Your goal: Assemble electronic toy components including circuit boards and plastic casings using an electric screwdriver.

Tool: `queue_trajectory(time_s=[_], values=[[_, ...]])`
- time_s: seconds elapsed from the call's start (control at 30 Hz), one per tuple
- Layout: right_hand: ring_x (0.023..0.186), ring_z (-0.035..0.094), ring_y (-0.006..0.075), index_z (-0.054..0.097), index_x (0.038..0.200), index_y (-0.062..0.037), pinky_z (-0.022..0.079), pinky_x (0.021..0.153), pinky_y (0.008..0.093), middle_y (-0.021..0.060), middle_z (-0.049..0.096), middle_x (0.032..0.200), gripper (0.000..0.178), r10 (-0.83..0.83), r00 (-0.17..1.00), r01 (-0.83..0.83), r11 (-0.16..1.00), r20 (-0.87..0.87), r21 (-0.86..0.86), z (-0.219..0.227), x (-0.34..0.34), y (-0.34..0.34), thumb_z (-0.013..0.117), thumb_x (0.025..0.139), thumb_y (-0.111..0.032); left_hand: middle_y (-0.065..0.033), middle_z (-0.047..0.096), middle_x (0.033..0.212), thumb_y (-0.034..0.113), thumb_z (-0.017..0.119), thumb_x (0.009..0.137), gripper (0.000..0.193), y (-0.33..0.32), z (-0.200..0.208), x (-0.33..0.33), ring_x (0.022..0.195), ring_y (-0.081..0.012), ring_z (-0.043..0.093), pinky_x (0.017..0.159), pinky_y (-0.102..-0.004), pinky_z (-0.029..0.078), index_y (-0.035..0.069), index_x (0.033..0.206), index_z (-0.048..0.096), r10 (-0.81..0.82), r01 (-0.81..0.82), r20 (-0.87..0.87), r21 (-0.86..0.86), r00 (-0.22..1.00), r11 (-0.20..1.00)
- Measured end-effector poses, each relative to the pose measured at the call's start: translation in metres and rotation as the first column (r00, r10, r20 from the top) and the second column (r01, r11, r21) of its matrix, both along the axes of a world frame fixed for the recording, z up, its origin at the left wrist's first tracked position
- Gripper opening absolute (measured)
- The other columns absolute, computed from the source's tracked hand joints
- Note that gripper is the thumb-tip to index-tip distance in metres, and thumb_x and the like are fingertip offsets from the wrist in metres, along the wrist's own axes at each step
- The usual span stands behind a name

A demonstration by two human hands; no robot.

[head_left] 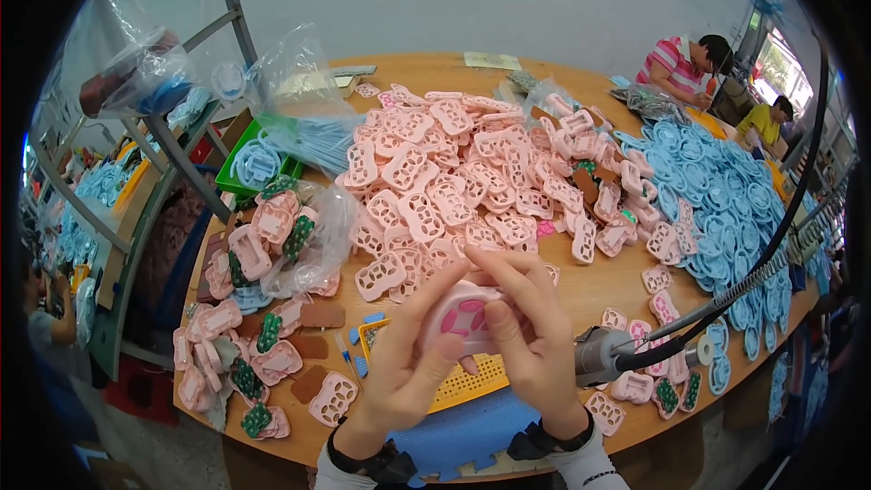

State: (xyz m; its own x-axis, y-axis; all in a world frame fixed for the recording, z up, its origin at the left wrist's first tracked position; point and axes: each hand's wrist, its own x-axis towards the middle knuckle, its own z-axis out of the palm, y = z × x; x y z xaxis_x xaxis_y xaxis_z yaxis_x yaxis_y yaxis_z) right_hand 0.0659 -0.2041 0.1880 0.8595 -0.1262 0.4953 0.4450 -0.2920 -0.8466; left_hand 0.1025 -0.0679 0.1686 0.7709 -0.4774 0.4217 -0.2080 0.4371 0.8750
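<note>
Between my two hands, above the table's near edge, is a pale pink plastic casing (461,319) with darker pink oval inserts. My left hand (404,367) closes round its left side, with the thumb on its front. From the right, my right hand (535,336) grips it, thumb pressed against the face and fingers arched over the top. The casing's back is hidden by the fingers. Below the hands sits a yellow perforated tray (467,386) on a blue foam mat (445,443). Just right of my right hand lies a grey cylindrical tool (596,358) with a black cable.
A big heap of pink frames (435,172) covers the table's middle, with blue plastic parts (717,200) to the right. Pink casings with green boards (268,331) lie at left, near a green bin (238,150). A co-worker (676,68) sits at the far right.
</note>
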Motion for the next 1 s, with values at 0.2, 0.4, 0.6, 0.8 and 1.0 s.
queue_trajectory(time_s=[0.2, 0.4, 0.6, 0.8, 1.0], values=[[0.092, 0.048, 0.0125, 0.049, 0.121, -0.0033, 0.040, 0.076, 0.0211, 0.0076, 0.045, 0.109, 0.032, 0.213, 0.975, -0.177, 0.920, -0.066, 0.351, -0.017, 0.012, 0.004, 0.042, 0.093, -0.017, -0.0227, 0.046, 0.123, 0.006, 0.060, 0.080, 0.063, -0.004, 0.004, -0.009, 0.091, -0.0243, 0.061, 0.073, -0.0301, 0.050, -0.006, 0.132, 0.026, 0.213, -0.261, 0.248, 0.177, 0.945, 0.949], [0.102, 0.045, 0.0144, 0.048, 0.121, -0.0028, 0.037, 0.086, 0.0245, 0.0087, 0.042, 0.116, 0.033, 0.340, 0.940, -0.305, 0.834, 0.009, 0.460, -0.026, 0.012, 0.009, 0.039, 0.094, -0.019, -0.0247, 0.046, 0.122, 0.012, 0.060, 0.082, 0.057, 0.003, 0.005, -0.006, 0.086, -0.0296, 0.062, 0.070, -0.0316, 0.051, -0.011, 0.125, 0.031, 0.293, -0.429, 0.489, 0.192, 0.822, 0.882], [0.106, 0.043, 0.0171, 0.047, 0.119, -0.0015, 0.034, 0.090, 0.0267, 0.0100, 0.042, 0.115, 0.031, 0.298, 0.955, -0.274, 0.861, 0.013, 0.429, -0.026, 0.008, 0.019, 0.039, 0.094, -0.019, -0.0245, 0.051, 0.116, 0.016, 0.056, 0.084, 0.048, 0.007, -0.001, 0.000, 0.081, -0.0295, 0.063, 0.066, -0.0322, 0.051, -0.013, 0.118, 0.038, 0.356, -0.511, 0.618, 0.087, 0.701, 0.855], [0.104, 0.044, 0.0192, 0.045, 0.116, -0.0024, 0.034, 0.090, 0.0300, 0.0118, 0.044, 0.112, 0.034, 0.191, 0.975, -0.217, 0.918, 0.111, 0.332, -0.026, 0.006, 0.029, 0.053, 0.087, -0.018, -0.0209, 0.059, 0.102, 0.028, 0.048, 0.089, 0.045, 0.005, -0.009, 0.008, 0.070, -0.0277, 0.064, 0.057, -0.0306, 0.051, -0.011, 0.112, 0.045, 0.414, -0.546, 0.670, -0.016, 0.616, 0.838], [0.101, 0.046, 0.0201, 0.046, 0.115, -0.0042, 0.036, 0.087, 0.0301, 0.0132, 0.044, 0.112, 0.037, 0.189, 0.966, -0.245, 0.892, 0.179, 0.380, -0.037, 0.003, 0.044, 0.060, 0.081, -0.011, -0.0167, 0.063, 0.091, 0.037, 0.042, 0.091, 0.046, 0.010, -0.015, 0.003, 0.070, -0.0261, 0.065, 0.056, -0.0316, 0.053, -0.006, 0.105, 0.051, 0.510, -0.627, 0.713, -0.126, 0.482, 0.769]])
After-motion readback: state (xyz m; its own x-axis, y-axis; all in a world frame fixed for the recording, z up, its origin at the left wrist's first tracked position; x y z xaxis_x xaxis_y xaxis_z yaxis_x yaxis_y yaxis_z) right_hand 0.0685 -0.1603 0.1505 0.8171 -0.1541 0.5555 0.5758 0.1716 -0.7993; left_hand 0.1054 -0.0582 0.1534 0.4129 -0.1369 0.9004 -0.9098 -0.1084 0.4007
